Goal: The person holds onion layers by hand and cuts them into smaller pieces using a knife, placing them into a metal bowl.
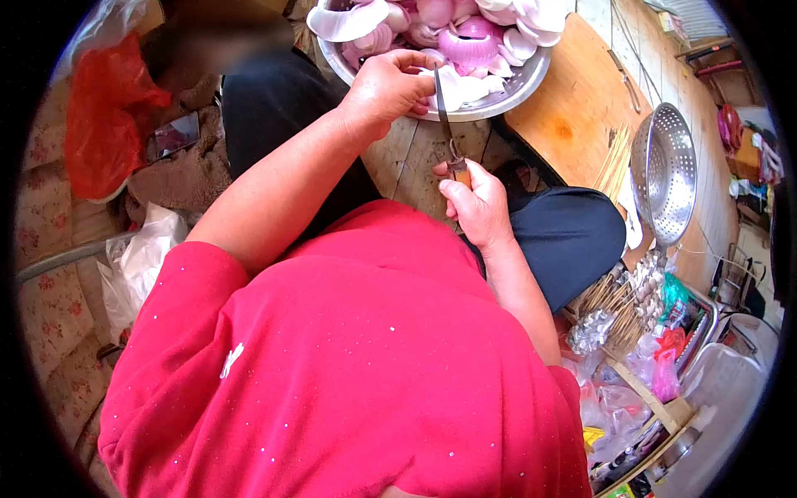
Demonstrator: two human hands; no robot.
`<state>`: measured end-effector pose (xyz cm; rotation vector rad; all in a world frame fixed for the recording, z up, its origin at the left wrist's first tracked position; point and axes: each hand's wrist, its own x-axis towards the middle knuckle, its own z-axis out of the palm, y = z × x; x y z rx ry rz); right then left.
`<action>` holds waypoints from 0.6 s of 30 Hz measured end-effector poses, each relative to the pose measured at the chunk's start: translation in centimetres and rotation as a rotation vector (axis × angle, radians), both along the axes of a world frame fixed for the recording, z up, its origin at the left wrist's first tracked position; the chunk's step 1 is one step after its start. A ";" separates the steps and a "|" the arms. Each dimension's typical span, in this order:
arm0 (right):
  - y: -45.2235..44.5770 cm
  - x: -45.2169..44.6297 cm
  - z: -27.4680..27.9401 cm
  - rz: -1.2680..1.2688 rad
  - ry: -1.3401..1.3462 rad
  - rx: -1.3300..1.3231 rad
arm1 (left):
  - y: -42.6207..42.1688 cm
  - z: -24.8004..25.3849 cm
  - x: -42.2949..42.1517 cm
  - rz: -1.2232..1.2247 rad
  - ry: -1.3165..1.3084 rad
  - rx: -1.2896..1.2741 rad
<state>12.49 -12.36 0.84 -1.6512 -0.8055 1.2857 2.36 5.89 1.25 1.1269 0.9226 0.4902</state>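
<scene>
Onion pieces [473, 46] fill the metal basin [523, 90] ahead on my feed. My left hand [382, 93] pinches narrowly beside the knife's [442, 104] tip; I cannot tell on what. My right hand [479, 203] grips its handle. Rightmost, a colander [664, 174] stands tilted.

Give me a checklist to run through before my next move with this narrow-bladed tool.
1. Right hand closed around the handle of the narrow-bladed tool: ok.
2. Left hand clear of the tool's tip: not ok, it is right by it.
3. Left hand pinching an onion piece: cannot tell, too small to make out.
4. Onion pieces close by: ok, heaped in the perforated basin just ahead.
5. Second colander out of the hands' way: ok, it is off to the right.
</scene>
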 end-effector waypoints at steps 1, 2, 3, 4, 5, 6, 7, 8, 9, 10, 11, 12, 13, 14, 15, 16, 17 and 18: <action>0.1 -0.1 0.2 -0.007 0.039 -0.018 | 0.0 0.1 0.0 -0.006 0.007 0.017; 0.1 -0.1 0.2 -0.015 0.079 -0.037 | 0.1 0.3 -0.1 -0.004 0.008 0.014; 0.1 -0.1 0.2 -0.014 0.080 -0.040 | 0.1 0.5 -0.1 -0.009 0.026 0.028; 0.2 -0.1 0.2 -0.014 0.112 -0.049 | 0.2 0.8 -0.1 -0.014 0.043 0.043; 0.2 -0.1 0.1 -0.015 0.142 -0.058 | 0.1 1.0 -0.1 -0.002 0.051 0.060; 0.2 0.0 0.0 -0.014 0.143 -0.061 | 0.2 1.3 -0.1 0.000 0.051 0.057; 0.1 0.0 -0.3 -0.027 0.153 -0.060 | 0.2 1.5 -0.1 -0.011 0.054 0.073; 0.1 0.0 -0.4 -0.039 0.163 -0.059 | 0.3 1.6 -0.2 -0.021 0.057 0.089; 0.2 0.0 -0.5 -0.037 0.163 -0.061 | 0.4 1.7 -0.3 -0.018 0.057 0.087; 0.2 0.1 -0.5 -0.036 0.169 -0.068 | 0.5 1.7 -0.3 -0.041 0.052 0.111; 0.2 0.1 -0.6 -0.035 0.174 -0.076 | 0.7 1.7 -0.3 -0.064 0.046 0.134; 0.3 0.1 -0.5 -0.033 0.174 -0.078 | 0.8 1.8 -0.3 -0.062 0.046 0.133; 0.4 0.1 -0.4 -0.037 0.181 -0.077 | 0.9 2.0 -0.2 -0.071 0.058 0.134; 0.4 0.1 -0.2 -0.041 0.188 -0.076 | 1.0 2.3 -0.2 -0.079 0.069 0.135; 0.5 0.1 -0.1 -0.038 0.187 -0.077 | 1.1 2.7 -0.1 -0.084 0.086 0.142; 0.7 0.0 0.1 -0.044 0.205 -0.085 | 1.3 2.9 0.0 -0.080 0.086 0.141; 0.8 -0.1 0.2 -0.050 0.223 -0.092 | 1.6 3.1 0.1 -0.097 0.095 0.114; 0.9 -0.1 0.2 -0.046 0.223 -0.093 | 1.8 3.2 0.2 -0.115 0.104 0.088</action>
